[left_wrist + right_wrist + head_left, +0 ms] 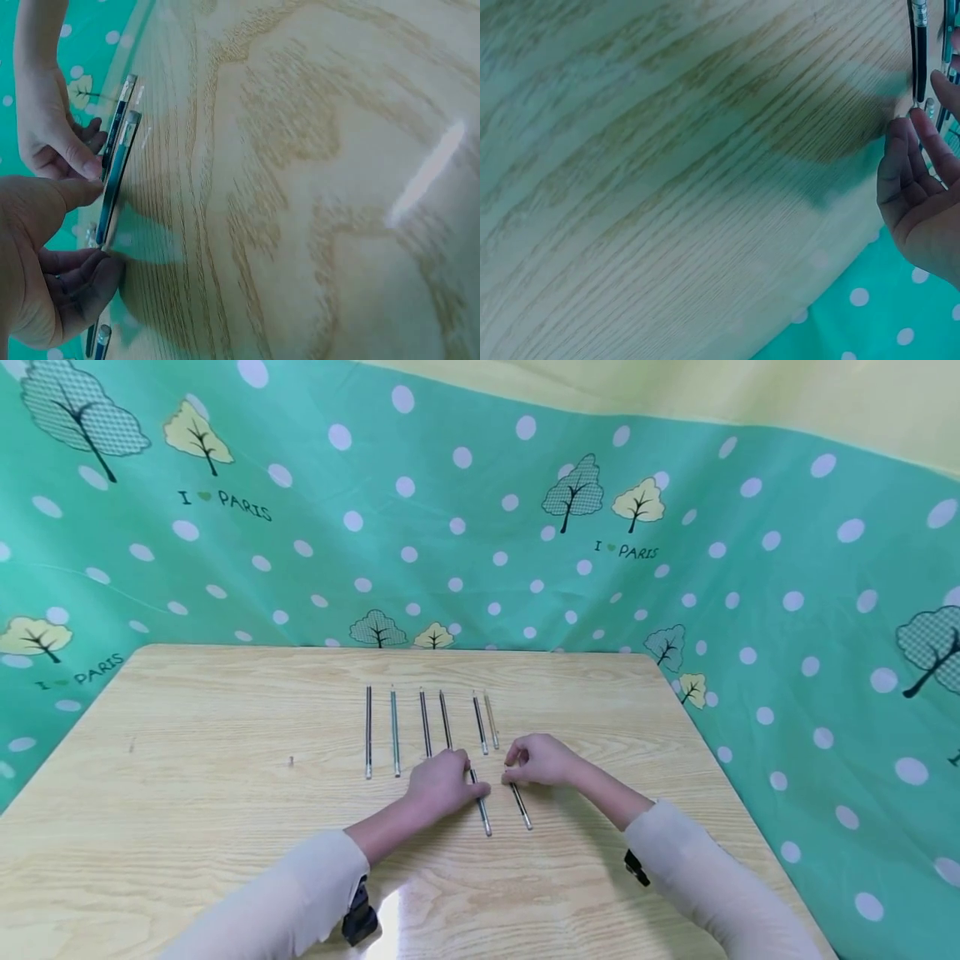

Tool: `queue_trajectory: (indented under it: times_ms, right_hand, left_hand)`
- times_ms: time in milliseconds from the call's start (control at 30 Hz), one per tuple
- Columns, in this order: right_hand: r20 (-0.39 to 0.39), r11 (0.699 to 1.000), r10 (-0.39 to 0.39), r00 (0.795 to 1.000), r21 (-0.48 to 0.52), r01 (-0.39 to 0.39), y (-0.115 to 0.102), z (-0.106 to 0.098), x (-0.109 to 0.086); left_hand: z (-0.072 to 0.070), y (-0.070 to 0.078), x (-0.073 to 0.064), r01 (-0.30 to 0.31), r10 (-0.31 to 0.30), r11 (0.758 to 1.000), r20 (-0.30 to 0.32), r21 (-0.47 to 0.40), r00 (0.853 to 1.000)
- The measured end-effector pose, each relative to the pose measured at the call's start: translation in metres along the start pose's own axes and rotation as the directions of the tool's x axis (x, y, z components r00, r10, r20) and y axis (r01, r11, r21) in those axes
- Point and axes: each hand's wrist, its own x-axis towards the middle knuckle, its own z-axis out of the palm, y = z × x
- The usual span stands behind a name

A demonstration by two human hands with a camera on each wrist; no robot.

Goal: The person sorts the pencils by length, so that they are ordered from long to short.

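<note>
My left hand (442, 783) is at a dark teal pencil (482, 814), its thumb across the shaft and its curled fingers by the far end. In the left wrist view this pencil (120, 176) shows between thumb and fingers, eraser end outward. My right hand (546, 760) pinches the far end of a black pencil (522, 808) with thumb and fingertips. The right wrist view shows that pencil (921, 60) pointing into the fingertips. Both pencils lie slanted, eraser ends toward me, with their far ends partly hidden by the hands.
Beyond the hands lie a dark pencil (368, 731), a teal pencil (395, 731), two more dark pencils, a black pencil (480, 722) and a tan pencil (491, 718). A tiny scrap (291, 762) lies on the wooden table (225, 827). Green dotted cloth (450, 527) hangs behind.
</note>
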Motion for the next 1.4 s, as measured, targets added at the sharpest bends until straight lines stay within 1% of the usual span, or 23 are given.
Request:
queue_trajectory:
  times_ms: [133, 233, 433, 500, 700, 800, 933, 1000, 1167, 1400]
  right_hand:
    - [0.003, 1.0, 0.004, 1.0, -0.012, -0.004, -0.001, 0.001, 0.001]
    - [0.005, 1.0, 0.004, 1.0, -0.014, -0.004, -0.002, 0.003, 0.002]
    - [0.017, 1.0, 0.019, 1.0, 0.0, -0.019, -0.002, 0.005, 0.002]
    - [0.015, 1.0, 0.01, 1.0, -0.003, -0.01, -0.003, 0.005, 0.002]
    - [0.009, 0.999, -0.05, 0.999, -0.012, 0.05, -0.004, 0.007, 0.001]
    - [0.003, 0.998, -0.06, 0.998, -0.022, 0.06, -0.006, 0.007, 0.001]
    - [-0.006, 0.997, -0.072, 0.997, -0.037, 0.072, -0.006, 0.007, 0.0]
    - [-0.009, 0.996, -0.078, 0.997, -0.038, 0.078, -0.006, 0.007, 0.0]
    - [-0.011, 0.997, -0.075, 0.997, -0.037, 0.075, -0.006, 0.008, 0.0]
    - [-0.004, 0.998, -0.062, 0.998, -0.025, 0.062, -0.009, 0.009, 0.0]
  left_hand:
    - [0.002, 0.001, 0.001, 0.011, -0.01, 1.0, -0.018, 0.026, 1.0]
    - [0.003, -0.001, 0.003, 0.015, -0.014, 0.999, -0.031, 0.03, 0.999]
    - [0.005, -0.004, 0.003, 0.02, -0.02, 1.0, -0.043, 0.004, 0.999]
    - [0.005, -0.005, 0.003, 0.021, -0.021, 1.0, -0.039, -0.007, 0.999]
    - [0.006, -0.007, 0.004, 0.026, -0.027, 0.999, -0.022, -0.044, 0.999]
    - [0.007, -0.009, 0.005, 0.03, -0.031, 0.997, -0.014, -0.068, 0.999]
    - [0.008, -0.011, 0.006, 0.019, -0.02, 0.994, -0.004, -0.11, 1.0]
    - [0.007, -0.012, 0.006, 0.016, -0.016, 0.991, 0.002, -0.134, 1.0]
    - [0.004, -0.014, 0.004, 0.03, -0.026, 0.982, 0.024, -0.184, 0.999]
    - [-0.002, -0.016, -0.001, 0.021, -0.014, 0.957, 0.026, -0.288, 1.0]
